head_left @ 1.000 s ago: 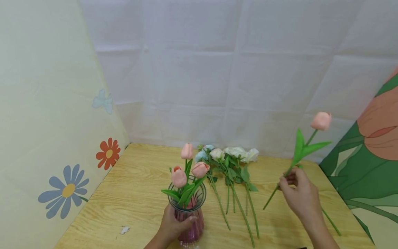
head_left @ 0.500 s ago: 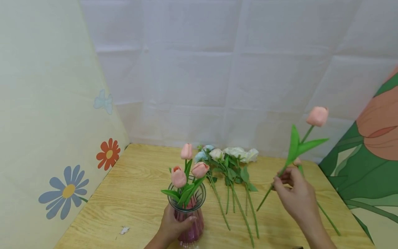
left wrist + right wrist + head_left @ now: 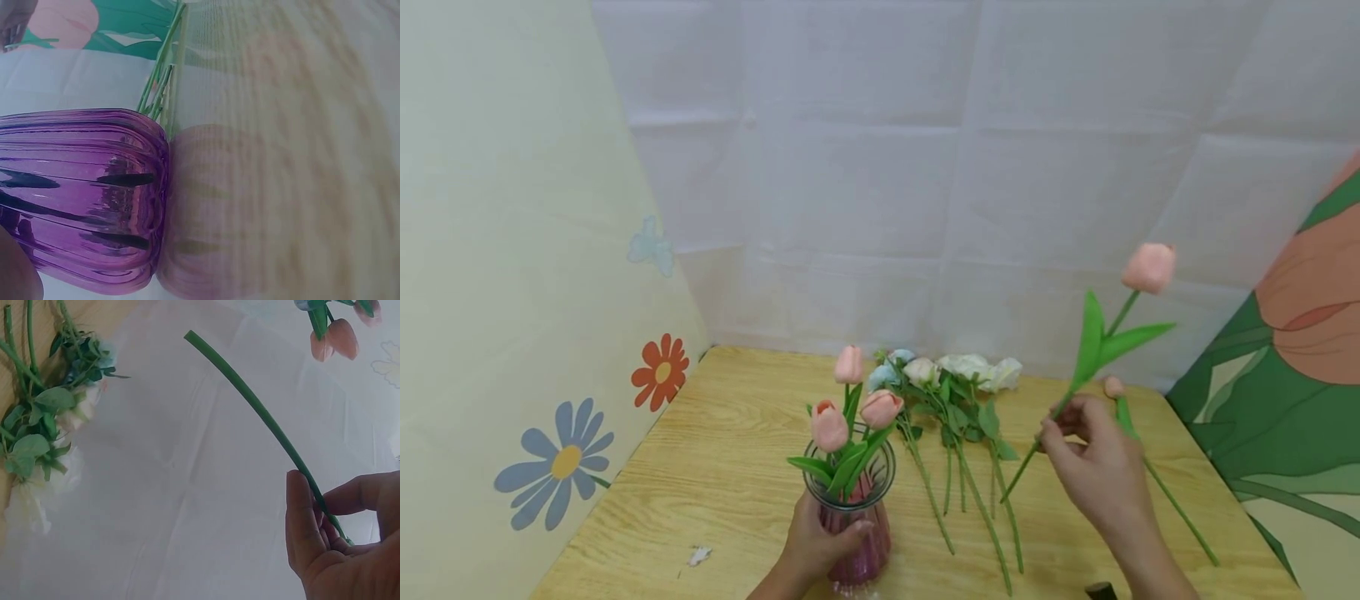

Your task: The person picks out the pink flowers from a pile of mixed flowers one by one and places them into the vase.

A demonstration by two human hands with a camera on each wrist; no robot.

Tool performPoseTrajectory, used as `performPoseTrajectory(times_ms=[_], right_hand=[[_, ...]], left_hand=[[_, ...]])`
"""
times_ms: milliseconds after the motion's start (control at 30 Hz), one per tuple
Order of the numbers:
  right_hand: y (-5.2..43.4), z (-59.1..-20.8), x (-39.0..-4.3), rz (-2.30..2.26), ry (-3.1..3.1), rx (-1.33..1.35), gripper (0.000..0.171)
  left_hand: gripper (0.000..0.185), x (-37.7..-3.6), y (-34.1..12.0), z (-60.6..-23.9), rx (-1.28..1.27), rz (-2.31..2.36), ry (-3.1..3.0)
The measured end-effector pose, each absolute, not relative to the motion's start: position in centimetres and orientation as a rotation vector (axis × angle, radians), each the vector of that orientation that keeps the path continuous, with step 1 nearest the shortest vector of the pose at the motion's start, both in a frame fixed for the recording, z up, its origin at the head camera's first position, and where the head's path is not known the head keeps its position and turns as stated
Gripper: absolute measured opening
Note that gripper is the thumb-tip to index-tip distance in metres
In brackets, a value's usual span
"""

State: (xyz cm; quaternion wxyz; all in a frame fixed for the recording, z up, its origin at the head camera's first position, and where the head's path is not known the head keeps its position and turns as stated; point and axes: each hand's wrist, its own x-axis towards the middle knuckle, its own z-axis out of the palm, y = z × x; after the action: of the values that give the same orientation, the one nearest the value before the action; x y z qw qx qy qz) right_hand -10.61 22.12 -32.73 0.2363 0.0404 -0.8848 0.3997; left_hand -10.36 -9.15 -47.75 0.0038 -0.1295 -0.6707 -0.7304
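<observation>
My left hand (image 3: 822,537) is wrapped round a ribbed purple glass vase (image 3: 868,546), which stands upright on the wooden table. Its base shows large in the left wrist view as purple glass (image 3: 94,200). Three pink tulips (image 3: 831,427) with green leaves stand in the vase. To the right, my right hand (image 3: 1101,467) pinches a pink tulip (image 3: 1150,268) by its green stem, raised over the table. The bloom tilts up and right, while the stem's cut end points down and left. In the right wrist view thumb and fingers grip the stem (image 3: 250,397).
Several white, cream and blue flowers (image 3: 970,368) lie between the hands, stems toward me. Another tulip (image 3: 1180,508) lies on the table beyond the right hand. A white scrap (image 3: 700,555) is at left, a dark object (image 3: 1101,591) at the front edge. Hanging cloths surround the table.
My right hand has moved left with the tulip, toward the vase, uncovering more of the tulip lying behind it. The left hand and vase stay in place.
</observation>
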Motion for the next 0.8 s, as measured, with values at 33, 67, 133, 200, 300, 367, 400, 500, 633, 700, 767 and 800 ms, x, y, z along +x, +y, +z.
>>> performPoseTrajectory(times_ms=[33,67,133,200,300,367,400,500,633,700,767,800], right_hand=[[21.9,-32.6,-10.6,1.097,-2.422,0.118,0.015],[21.7,-32.5,-10.6,1.100,-2.418,0.130,0.015],[21.3,-32.3,-10.5,1.108,-2.413,0.150,0.014],[20.9,-32.2,-10.4,1.118,-2.406,0.171,0.013],[20.3,-31.9,-10.3,1.144,-2.387,0.207,0.013],[19.9,-31.7,-10.2,1.162,-2.373,0.232,0.013],[19.7,-31.6,-10.2,1.168,-2.367,0.243,0.013],[19.2,-31.5,-10.2,1.180,-2.353,0.272,0.013],[18.6,-31.1,-10.1,1.209,-2.338,0.299,0.014],[18.3,-30.9,-10.0,1.230,-2.320,0.314,0.014],[18.0,-30.6,-9.9,1.260,-2.303,0.336,0.014],[17.8,-30.5,-9.8,1.271,-2.295,0.346,0.014]], left_hand=[[0.070,-10.4,-9.1,-47.7,-0.406,-2.286,-2.101],[0.070,-10.4,-9.1,-47.7,-0.405,-2.284,-2.101],[0.070,-10.4,-9.1,-47.7,-0.399,-2.287,-2.105],[0.069,-10.4,-9.1,-47.7,-0.395,-2.289,-2.108],[0.069,-10.4,-9.2,-47.7,-0.393,-2.293,-2.114],[0.069,-10.4,-9.2,-47.8,-0.398,-2.295,-2.113],[0.069,-10.5,-9.2,-47.8,-0.402,-2.295,-2.113],[0.069,-10.5,-9.2,-47.8,-0.412,-2.290,-2.113],[0.068,-10.4,-9.3,-47.8,-0.417,-2.283,-2.120],[0.067,-10.4,-9.3,-47.8,-0.414,-2.292,-2.120],[0.067,-10.4,-9.3,-47.7,-0.408,-2.301,-2.120],[0.067,-10.4,-9.3,-47.7,-0.410,-2.302,-2.121]])
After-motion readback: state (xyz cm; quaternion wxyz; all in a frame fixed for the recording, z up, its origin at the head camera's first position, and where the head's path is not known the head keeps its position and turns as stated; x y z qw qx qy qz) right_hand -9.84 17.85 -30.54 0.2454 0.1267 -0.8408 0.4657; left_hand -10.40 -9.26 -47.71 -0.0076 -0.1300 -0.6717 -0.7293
